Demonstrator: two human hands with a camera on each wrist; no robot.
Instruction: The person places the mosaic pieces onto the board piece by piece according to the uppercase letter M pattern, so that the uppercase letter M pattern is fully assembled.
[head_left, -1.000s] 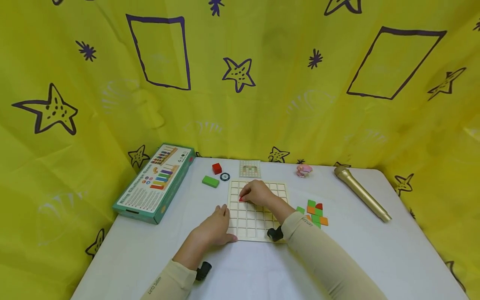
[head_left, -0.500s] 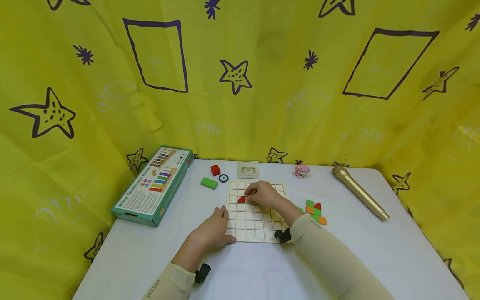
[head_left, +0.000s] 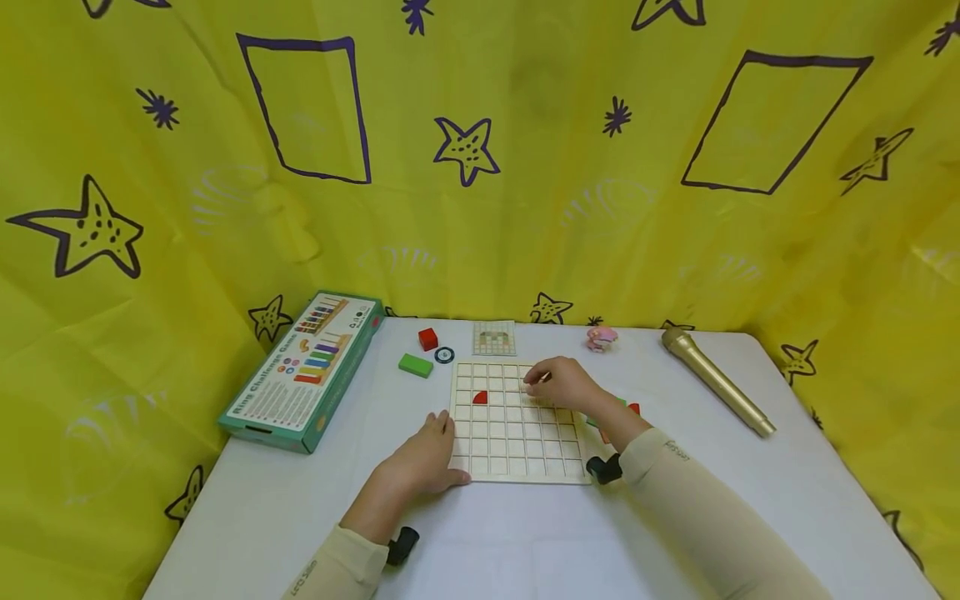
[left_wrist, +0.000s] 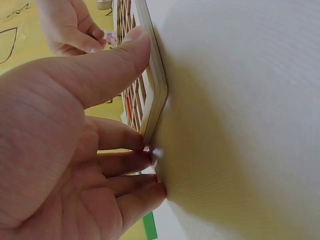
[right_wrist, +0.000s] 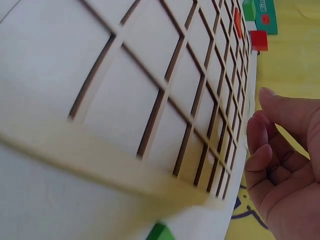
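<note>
- Board [head_left: 498,447]: pale wood, squarish, thin ridges dividing it into cells; flat on white table [head_left: 517,533].
- Red piece [head_left: 481,398]: flat quarter-circle, rounded edge toward far left, sitting in a cell in the board's far-left part.
- Left hand [head_left: 426,457]: fingers nearly straight, thumb and fingertips touching board's near-left corner.
- Right hand [head_left: 567,386]: over board's far-right part, fingers loosely curled, thumb slightly apart, holding nothing.

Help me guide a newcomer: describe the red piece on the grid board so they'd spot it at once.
On the table, find the grid board with the left hand at its left edge. In its third row from the far side, second from left, lies the red piece. Flat and quarter-round, it is the only coloured piece visible there.
</note>
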